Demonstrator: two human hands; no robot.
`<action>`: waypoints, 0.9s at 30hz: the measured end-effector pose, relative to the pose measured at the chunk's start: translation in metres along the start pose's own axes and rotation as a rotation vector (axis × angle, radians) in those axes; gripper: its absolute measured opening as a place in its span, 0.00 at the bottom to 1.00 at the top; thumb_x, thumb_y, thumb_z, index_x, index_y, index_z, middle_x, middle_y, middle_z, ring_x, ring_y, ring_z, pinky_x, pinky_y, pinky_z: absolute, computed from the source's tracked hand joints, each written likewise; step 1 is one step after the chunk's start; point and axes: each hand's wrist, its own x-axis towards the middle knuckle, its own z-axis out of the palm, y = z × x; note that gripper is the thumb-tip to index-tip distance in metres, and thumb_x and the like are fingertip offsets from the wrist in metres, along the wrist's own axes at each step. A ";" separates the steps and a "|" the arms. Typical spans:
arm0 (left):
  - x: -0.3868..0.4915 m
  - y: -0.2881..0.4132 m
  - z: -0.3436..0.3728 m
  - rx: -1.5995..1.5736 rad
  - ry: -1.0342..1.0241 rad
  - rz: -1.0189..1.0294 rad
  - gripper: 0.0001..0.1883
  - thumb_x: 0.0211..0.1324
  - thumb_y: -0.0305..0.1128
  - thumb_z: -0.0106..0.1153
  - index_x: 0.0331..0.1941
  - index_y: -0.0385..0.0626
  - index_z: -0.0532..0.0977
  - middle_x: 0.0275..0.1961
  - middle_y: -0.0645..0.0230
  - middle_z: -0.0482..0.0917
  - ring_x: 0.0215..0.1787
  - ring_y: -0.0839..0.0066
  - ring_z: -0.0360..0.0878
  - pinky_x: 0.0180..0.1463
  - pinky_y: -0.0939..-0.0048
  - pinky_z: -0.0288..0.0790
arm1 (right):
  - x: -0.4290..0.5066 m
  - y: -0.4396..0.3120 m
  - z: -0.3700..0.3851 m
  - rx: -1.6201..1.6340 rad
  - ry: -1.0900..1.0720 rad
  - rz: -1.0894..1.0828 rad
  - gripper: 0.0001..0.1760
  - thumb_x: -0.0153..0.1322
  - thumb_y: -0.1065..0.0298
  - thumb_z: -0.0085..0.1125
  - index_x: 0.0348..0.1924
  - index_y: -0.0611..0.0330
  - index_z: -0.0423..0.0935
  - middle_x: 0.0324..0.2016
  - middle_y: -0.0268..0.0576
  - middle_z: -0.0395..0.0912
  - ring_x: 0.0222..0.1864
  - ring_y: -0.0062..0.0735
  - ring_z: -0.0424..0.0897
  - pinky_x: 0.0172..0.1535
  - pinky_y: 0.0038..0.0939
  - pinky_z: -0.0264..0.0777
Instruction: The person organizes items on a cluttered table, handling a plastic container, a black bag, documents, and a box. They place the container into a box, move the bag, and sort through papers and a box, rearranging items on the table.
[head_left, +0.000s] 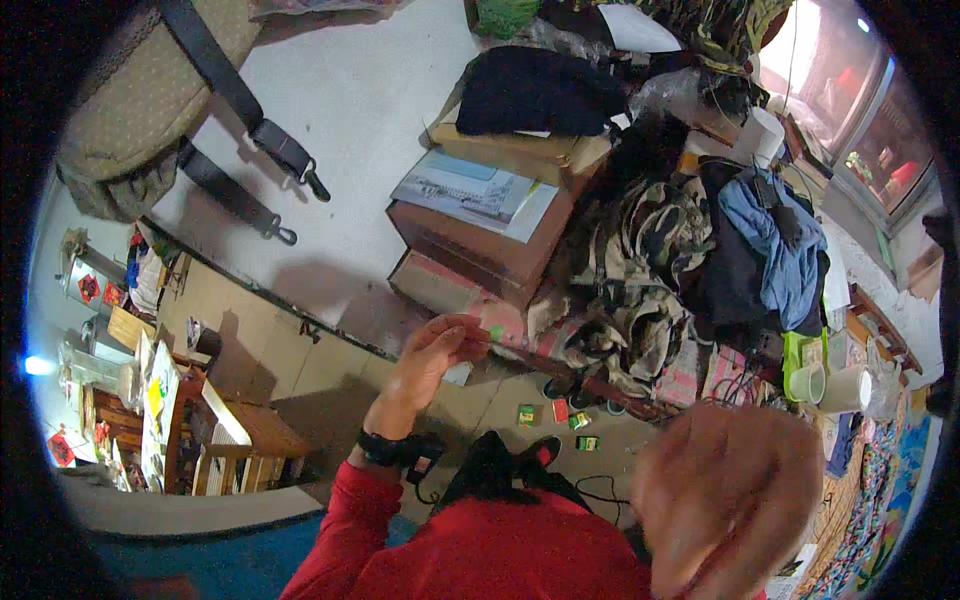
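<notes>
My left hand (435, 360), with a dark watch (379, 448) on its wrist, reaches out over the floor beside the cluttered white surface (345, 97). Its thumb and fingers come together near a small green patch (496, 332); whether they pinch anything is unclear. My right hand (727, 487) is raised close to the camera, blurred, its fingers bent and its inner side hidden. On the tiled floor below lie several small green-and-yellow boxes (526, 415) and a red one (560, 410).
A brown box (465, 232) bears printed papers (472, 191). Right of it are camouflage clothes (652, 240) and a blue garment (784, 232). Black straps with metal clips (281, 150) hang from a beige bag (150, 97). White cups (844, 390) stand at right; a cable (600, 484) crosses the floor.
</notes>
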 end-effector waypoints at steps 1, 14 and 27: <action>0.009 0.009 -0.002 -0.015 -0.028 0.033 0.15 0.64 0.38 0.51 0.48 0.40 0.73 0.44 0.61 0.80 0.43 0.71 0.79 0.50 0.67 0.71 | 0.008 0.004 -0.045 0.151 -0.359 0.185 0.09 0.71 0.66 0.54 0.38 0.63 0.76 0.28 0.56 0.80 0.26 0.38 0.80 0.27 0.29 0.73; 0.160 0.100 -0.035 -0.112 -0.105 0.061 0.16 0.61 0.38 0.54 0.48 0.42 0.72 0.46 0.60 0.78 0.48 0.68 0.77 0.52 0.67 0.71 | -0.002 0.104 -0.205 -1.590 0.315 0.770 0.23 0.58 0.72 0.63 0.47 0.59 0.72 0.43 0.45 0.72 0.47 0.41 0.71 0.47 0.34 0.66; 0.217 0.112 -0.062 -0.186 -0.169 0.013 0.13 0.60 0.36 0.53 0.46 0.43 0.74 0.47 0.61 0.77 0.49 0.68 0.76 0.52 0.66 0.70 | 0.049 0.239 -0.276 -1.800 0.113 0.918 0.36 0.55 0.58 0.64 0.57 0.52 0.67 0.56 0.48 0.66 0.59 0.50 0.64 0.58 0.48 0.61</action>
